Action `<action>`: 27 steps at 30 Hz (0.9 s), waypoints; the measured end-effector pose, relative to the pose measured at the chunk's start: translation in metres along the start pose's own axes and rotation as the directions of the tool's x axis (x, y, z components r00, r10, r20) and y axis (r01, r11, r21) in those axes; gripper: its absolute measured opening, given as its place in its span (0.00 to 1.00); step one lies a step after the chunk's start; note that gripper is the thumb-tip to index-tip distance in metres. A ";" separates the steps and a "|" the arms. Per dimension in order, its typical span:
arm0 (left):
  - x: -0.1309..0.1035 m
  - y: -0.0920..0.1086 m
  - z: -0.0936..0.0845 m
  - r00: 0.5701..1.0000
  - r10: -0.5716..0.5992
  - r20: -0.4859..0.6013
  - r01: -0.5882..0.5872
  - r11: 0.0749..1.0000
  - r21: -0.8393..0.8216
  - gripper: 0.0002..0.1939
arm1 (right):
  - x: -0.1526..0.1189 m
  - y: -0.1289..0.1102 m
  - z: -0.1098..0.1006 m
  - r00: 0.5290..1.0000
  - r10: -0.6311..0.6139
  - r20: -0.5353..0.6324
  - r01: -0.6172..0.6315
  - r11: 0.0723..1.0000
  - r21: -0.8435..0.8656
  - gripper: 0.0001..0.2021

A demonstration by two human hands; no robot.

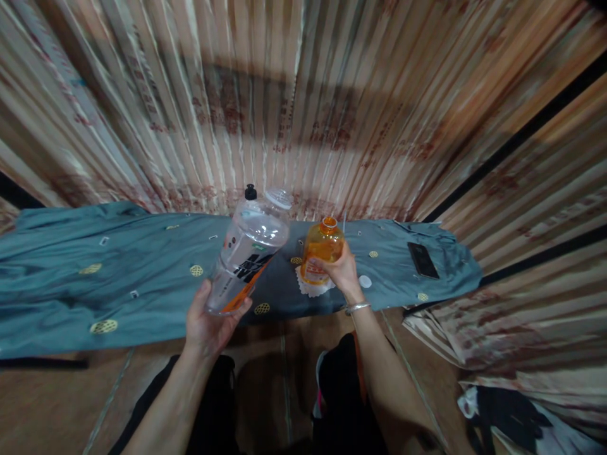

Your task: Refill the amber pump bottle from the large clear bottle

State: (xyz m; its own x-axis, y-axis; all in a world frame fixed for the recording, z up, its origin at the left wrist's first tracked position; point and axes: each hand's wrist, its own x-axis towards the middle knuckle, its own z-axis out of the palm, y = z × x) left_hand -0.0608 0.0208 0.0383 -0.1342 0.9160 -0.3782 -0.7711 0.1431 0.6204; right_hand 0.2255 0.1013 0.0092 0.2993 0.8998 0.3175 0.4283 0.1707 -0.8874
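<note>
My left hand [213,325] is wrapped round the lower end of a large clear plastic bottle [251,237] with a black and orange label. It leans to the right above the cloth, its pale translucent top [279,198] pointing up and away. A black cap [250,191] shows behind its shoulder; what it belongs to is hidden. On the right, my right hand [342,268] grips the side of an orange see-through bottle [324,249]. That bottle stands upright with an uncapped mouth, on a white scalloped mat [315,287]. Near my right wrist lies a small white disc [365,281].
A teal patterned cloth [156,272] covers the long narrow table. Towards its right end lies a black phone [423,260]. Striped curtains [265,95] hang close behind, and dark poles [521,120] slant at the right. A dark bundle [512,414] is on the floor.
</note>
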 end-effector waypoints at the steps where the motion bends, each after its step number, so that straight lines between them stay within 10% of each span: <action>1: 0.001 -0.001 -0.001 1.000 0.005 -0.003 -0.005 1.000 0.001 0.28 | -0.002 -0.004 0.001 0.999 0.022 -0.023 -0.023 0.999 -0.028 0.38; 27: 0.004 -0.008 0.018 0.997 0.066 0.036 -0.070 0.987 0.144 0.19 | -0.014 -0.019 0.009 0.996 -0.022 -0.082 0.012 0.992 -0.122 0.33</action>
State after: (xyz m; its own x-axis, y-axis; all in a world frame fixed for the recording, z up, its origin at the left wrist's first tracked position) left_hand -0.0439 0.0299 0.0438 -0.1621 0.9364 -0.3113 -0.6617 0.1309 0.7382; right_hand 0.2051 0.0889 0.0185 0.3585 0.8599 0.3635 0.5330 0.1311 -0.8359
